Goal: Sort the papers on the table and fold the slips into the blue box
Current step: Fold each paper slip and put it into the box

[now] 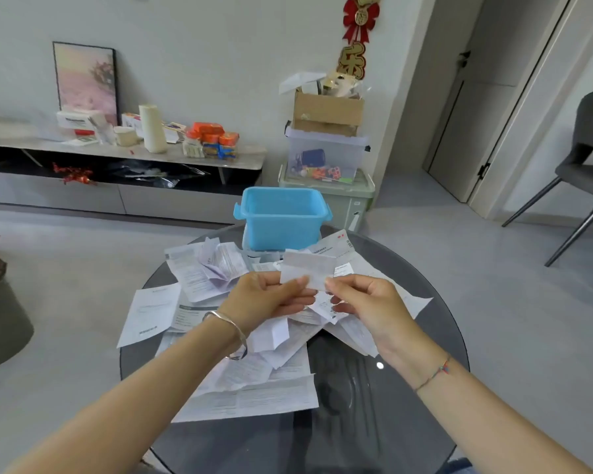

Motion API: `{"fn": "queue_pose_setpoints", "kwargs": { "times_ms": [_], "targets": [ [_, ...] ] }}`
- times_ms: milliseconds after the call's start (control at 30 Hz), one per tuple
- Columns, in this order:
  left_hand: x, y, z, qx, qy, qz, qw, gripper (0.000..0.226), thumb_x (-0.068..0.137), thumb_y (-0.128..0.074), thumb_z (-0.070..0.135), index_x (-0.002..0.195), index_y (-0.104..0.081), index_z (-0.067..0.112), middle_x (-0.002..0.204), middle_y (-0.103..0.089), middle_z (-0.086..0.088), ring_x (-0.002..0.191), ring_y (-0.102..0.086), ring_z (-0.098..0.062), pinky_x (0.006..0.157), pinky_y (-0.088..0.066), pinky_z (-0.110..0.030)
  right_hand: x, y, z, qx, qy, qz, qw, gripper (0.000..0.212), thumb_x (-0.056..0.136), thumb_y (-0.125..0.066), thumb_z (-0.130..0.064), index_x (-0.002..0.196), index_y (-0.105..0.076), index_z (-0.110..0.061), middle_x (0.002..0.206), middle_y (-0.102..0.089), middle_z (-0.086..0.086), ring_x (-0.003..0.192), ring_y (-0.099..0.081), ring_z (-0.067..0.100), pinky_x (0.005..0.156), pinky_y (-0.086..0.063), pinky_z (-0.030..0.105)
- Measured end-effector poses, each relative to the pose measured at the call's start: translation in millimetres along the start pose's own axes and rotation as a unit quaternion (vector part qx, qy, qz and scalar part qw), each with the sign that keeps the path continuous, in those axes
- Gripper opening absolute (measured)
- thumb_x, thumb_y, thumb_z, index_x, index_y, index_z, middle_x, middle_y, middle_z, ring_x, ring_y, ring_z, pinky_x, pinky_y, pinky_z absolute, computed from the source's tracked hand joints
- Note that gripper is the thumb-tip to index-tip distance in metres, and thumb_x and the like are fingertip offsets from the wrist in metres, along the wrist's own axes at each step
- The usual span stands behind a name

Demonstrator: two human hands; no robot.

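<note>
Both of our hands are raised over the round, dark glass table [374, 388], and between them we hold one small white slip [307, 268]. Our left hand [264, 295], with a silver bangle [231, 328] at the wrist, pinches the slip's lower left edge between the thumb and the curled fingers [298, 282]. Our right hand [367, 302], with a thin coloured string bracelet [435, 372] on the wrist, pinches the lower right corner in the same way. The slip stands up out of this double grip, with a crease running across it. Its print is too faint for us to read. It is held in the air above the heap, near the blue box [281, 217] but not touching it.

The blue box stands open-topped at the far side of the table, just beyond the slip. It rests on something pale, and we cannot tell what that is.

Many loose papers [254, 388] cover the middle and left of the table. These are large printed sheets, crumpled leaflets and narrow receipts, overlapping one another, and one sheet hangs over the left edge.

Beyond the table, a low sideboard [124, 155] along the wall carries packets and boxes. A cardboard box [327, 111] sits on a clear bin [326, 159] in the corner, and a grey chair [589, 148] stands at the right.
</note>
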State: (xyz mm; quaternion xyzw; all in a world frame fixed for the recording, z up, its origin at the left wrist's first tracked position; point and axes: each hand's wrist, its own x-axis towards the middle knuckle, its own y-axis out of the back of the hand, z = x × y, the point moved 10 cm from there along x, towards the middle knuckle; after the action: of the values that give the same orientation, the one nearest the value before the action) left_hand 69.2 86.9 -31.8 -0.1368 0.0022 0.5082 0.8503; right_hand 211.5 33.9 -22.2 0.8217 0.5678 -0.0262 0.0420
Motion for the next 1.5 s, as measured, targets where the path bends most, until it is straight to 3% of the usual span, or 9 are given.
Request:
{"fn": "queue_pose_setpoints", "kwargs": {
  "times_ms": [333, 533, 700, 767, 833, 933, 1133, 1367, 1500],
  "targets": [
    [43.2, 29.7, 32.3, 0.063, -0.022, -0.008, 0.998, 0.024, 0.097, -0.052, 0.018, 0.089, -0.069, 0.003, 0.083, -0.075, -0.006, 0.078, -0.072, -0.013, 0.066, -0.056, -0.017, 51.8, -27.8, -32.6, 0.007, 0.023, -0.067, 0.997, 0.014, 0.084, -0.068, -0.003, 0.096, -0.066, -0.009, 0.083, -0.072, 0.008, 0.070, -0.069, 0.013, 0.070, -0.057, 0.021],
    [87.0, 55.4, 54.4, 0.162, -0.057, 0.023, 0.985, 0.021, 0.092, -0.061, 0.021, 0.082, -0.072, 0.005, 0.075, -0.074, -0.003, 0.067, -0.071, -0.012, 0.063, -0.056, -0.018, 103.5, -35.0, -59.3, -0.133, 0.082, -0.062, 0.986, 0.017, 0.081, -0.071, 0.000, 0.098, -0.067, 0.000, 0.077, -0.069, 0.010, 0.060, -0.067, 0.011, 0.061, -0.055, 0.018],
    [138.8, 78.5, 78.1, 0.193, -0.060, 0.027, 0.979, 0.031, 0.102, -0.040, 0.021, 0.098, -0.066, 0.004, 0.082, -0.072, -0.003, 0.063, -0.067, -0.015, 0.060, -0.055, -0.021, 153.8, -40.0, -72.3, -0.142, 0.088, -0.066, 0.984, 0.008, 0.085, -0.066, 0.000, 0.093, -0.066, -0.001, 0.074, -0.069, 0.009, 0.055, -0.066, 0.004, 0.059, -0.054, 0.014],
    [164.9, 111.1, 100.3, 0.239, -0.113, 0.125, 0.956, 0.032, 0.103, -0.039, 0.022, 0.118, -0.059, 0.003, 0.100, -0.070, -0.008, 0.073, -0.064, -0.017, 0.065, -0.052, -0.023, 180.8, -39.2, -75.5, -0.146, 0.084, -0.061, 0.984, 0.008, 0.088, -0.065, -0.004, 0.095, -0.067, -0.002, 0.080, -0.070, 0.012, 0.057, -0.066, 0.004, 0.062, -0.055, 0.015],
    [189.1, 134.9, 110.7, 0.339, -0.139, 0.189, 0.911, 0.041, 0.100, -0.045, 0.029, 0.135, -0.047, 0.008, 0.128, -0.059, -0.008, 0.103, -0.061, -0.022, 0.086, -0.047, -0.029, 205.9, -42.2, -77.6, -0.160, 0.084, -0.065, 0.981, 0.015, 0.091, -0.062, -0.008, 0.102, -0.068, 0.000, 0.086, -0.070, 0.012, 0.058, -0.066, 0.002, 0.062, -0.055, 0.013],
    [233.0, 157.1, 78.0, 0.371, -0.057, 0.190, 0.907, 0.065, 0.096, -0.052, 0.037, 0.147, -0.027, 0.008, 0.148, -0.038, -0.010, 0.131, -0.043, -0.027, 0.105, -0.036, -0.035, 240.0, -50.7, -75.1, -0.181, 0.090, -0.068, 0.977, 0.020, 0.090, -0.063, -0.008, 0.106, -0.068, 0.003, 0.087, -0.068, 0.011, 0.056, -0.063, 0.002, 0.060, -0.053, 0.011],
    [271.7, 172.4, 38.9, 0.271, 0.001, 0.175, 0.947, 0.045, 0.098, -0.047, 0.035, 0.132, -0.050, 0.006, 0.124, -0.060, -0.017, 0.107, -0.061, -0.033, 0.089, -0.053, -0.043, 285.4, -69.4, -56.9, -0.230, 0.081, -0.080, 0.967, 0.008, 0.090, -0.062, -0.004, 0.097, -0.064, -0.002, 0.092, -0.068, 0.016, 0.049, -0.062, -0.001, 0.054, -0.050, 0.011],
    [231.7, 145.6, 70.4, 0.337, -0.175, 0.190, 0.905, 0.028, 0.101, -0.041, 0.017, 0.124, -0.053, 0.008, 0.112, -0.053, -0.007, 0.094, -0.053, -0.018, 0.080, -0.045, -0.028, 288.7, -76.4, -51.1, -0.262, 0.113, -0.096, 0.954, 0.007, 0.089, -0.064, -0.007, 0.091, -0.071, -0.006, 0.082, -0.068, 0.006, 0.059, -0.063, 0.004, 0.061, -0.053, 0.012],
    [212.2, 144.8, 68.1, 0.354, -0.212, 0.207, 0.887, 0.032, 0.101, -0.038, 0.018, 0.132, -0.046, 0.010, 0.119, -0.046, -0.002, 0.103, -0.045, -0.012, 0.092, -0.037, -0.022, 276.3, -89.9, -53.8, -0.267, 0.140, -0.131, 0.944, 0.007, 0.087, -0.067, -0.006, 0.082, -0.068, -0.012, 0.073, -0.068, 0.003, 0.059, -0.064, 0.004, 0.068, -0.053, 0.021]
  ]
}}
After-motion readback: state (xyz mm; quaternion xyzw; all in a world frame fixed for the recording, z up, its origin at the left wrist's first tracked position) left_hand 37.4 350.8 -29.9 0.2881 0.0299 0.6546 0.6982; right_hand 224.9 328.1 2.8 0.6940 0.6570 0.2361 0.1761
